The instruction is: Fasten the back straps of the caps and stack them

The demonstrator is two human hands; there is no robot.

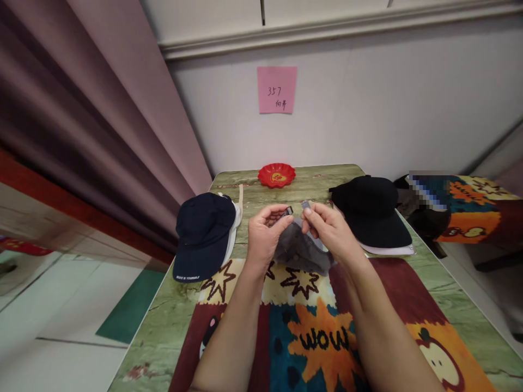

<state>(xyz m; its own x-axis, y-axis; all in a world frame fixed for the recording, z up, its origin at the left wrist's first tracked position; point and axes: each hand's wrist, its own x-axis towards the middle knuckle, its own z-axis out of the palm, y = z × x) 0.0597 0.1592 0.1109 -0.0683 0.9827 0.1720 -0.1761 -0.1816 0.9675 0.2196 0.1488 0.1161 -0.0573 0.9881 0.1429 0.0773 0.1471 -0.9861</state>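
Note:
A dark grey cap [302, 251] is between my hands, just above the far part of a patterned mat [392, 283]. My left hand [261, 234] pinches one end of the cap's back strap, where a small dark metal buckle [290, 210] shows at the fingertips. Between the thumb and fingers of my right hand [330, 226] is the other, grey strap end [306, 204]. A small gap separates the two ends. My hands and wrists cover part of the cap.
Left of my hands, a navy cap [204, 226] lies on a white one. At the right, a black cap [370, 215] rests on something pale. A red scalloped dish [262, 177] stands at the back of the green wood-patterned table [153, 332]. A curtain [122, 98] hangs at the left.

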